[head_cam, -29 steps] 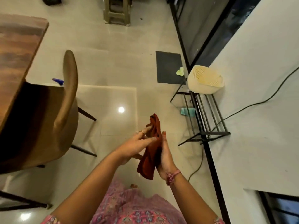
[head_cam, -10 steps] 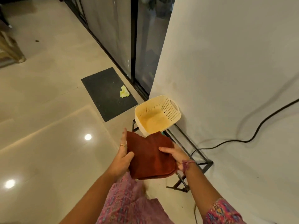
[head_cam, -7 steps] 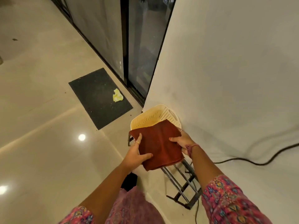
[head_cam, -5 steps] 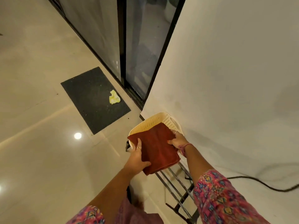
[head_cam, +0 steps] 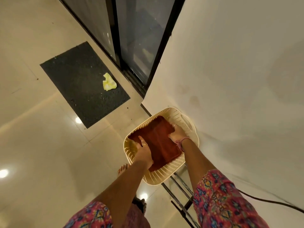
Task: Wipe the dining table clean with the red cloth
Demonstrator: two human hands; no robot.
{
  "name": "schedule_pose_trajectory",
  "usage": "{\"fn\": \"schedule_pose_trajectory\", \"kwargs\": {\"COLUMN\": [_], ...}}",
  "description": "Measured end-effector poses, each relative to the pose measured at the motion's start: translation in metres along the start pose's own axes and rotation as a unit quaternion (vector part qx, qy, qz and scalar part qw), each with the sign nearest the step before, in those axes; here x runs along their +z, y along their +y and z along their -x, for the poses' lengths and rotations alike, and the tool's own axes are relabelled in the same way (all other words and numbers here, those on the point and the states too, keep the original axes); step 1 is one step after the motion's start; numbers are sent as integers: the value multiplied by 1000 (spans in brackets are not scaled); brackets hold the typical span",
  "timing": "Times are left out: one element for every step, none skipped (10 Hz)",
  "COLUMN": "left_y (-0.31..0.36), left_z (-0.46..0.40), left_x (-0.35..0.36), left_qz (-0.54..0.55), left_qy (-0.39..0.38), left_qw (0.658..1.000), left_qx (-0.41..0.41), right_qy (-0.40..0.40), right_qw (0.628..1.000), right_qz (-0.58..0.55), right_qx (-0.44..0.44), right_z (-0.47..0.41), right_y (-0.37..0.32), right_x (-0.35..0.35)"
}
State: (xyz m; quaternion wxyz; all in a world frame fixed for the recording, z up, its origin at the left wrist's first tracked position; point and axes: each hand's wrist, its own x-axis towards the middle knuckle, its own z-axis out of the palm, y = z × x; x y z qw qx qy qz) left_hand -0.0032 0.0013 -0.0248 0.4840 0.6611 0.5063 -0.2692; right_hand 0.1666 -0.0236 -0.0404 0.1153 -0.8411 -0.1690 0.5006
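Note:
The red cloth, folded flat into a rectangle, lies inside a cream perforated plastic basket. My left hand grips the cloth's near left edge, thumb on top. At the far right edge my right hand holds the cloth, fingers curled over it. Both hands reach down into the basket. The dining table is out of view.
The basket sits on a black metal rack against a white wall. A dark doormat with a crumpled yellow scrap lies before a glass sliding door. A black cable runs along the wall. My bare foot stands on glossy tiles.
I turned from the chair and table toward the wall. The cloth went from bunched to folded flat, and both hands lowered it into the cream basket.

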Motion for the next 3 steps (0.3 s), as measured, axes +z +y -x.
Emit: {"fn": "schedule_pose_trajectory", "kwargs": {"left_y": [-6, -6, -8], "left_z": [-19, -22, -29], "left_x": [9, 14, 17], "left_qz": [-21, -20, 13], "left_qy": [-5, -27, -46], "left_qw": [1000, 998, 991], "left_qx": [-23, -62, -122], "right_qy": [15, 60, 100], "right_qw": [999, 994, 991], "right_qz": [35, 94, 91], "right_qx": [0, 0, 8], "right_z": [-9, -7, -10], "right_y": [4, 8, 8], "right_x": [16, 23, 24]}}
